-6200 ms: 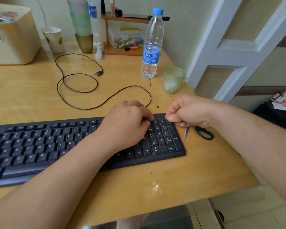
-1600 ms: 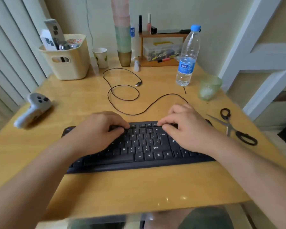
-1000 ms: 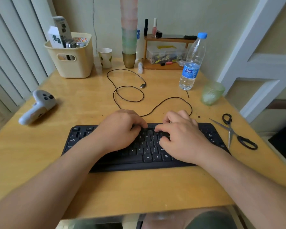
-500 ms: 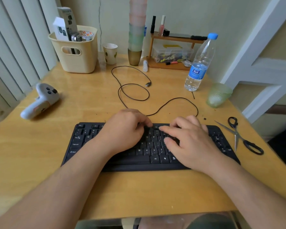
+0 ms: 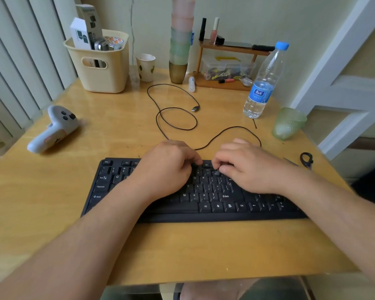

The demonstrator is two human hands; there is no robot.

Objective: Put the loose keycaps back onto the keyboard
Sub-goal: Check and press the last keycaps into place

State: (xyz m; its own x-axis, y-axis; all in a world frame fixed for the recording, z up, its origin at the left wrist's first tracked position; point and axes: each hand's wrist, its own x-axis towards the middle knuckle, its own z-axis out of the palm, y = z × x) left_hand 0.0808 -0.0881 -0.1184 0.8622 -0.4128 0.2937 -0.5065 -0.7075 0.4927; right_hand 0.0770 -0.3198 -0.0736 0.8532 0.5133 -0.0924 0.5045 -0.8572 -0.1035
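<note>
Together, 2 hands work a black keyboard (image 5: 214,202) on the desk (image 5: 52,202): left hand (image 5: 167,167) and right hand (image 5: 249,167), fingers curled onto upper keys; whether either grip holds a keycap cannot be told.

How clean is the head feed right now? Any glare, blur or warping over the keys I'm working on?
Head view: soft even daylight, with mild sheen on the table behind the keyboard; key legends near the left hand and right hand are slightly soft but partly readable; forearms at the bottom edge are blurred; wide-angle warping bends the table edges and tilts the water bottle.
</note>
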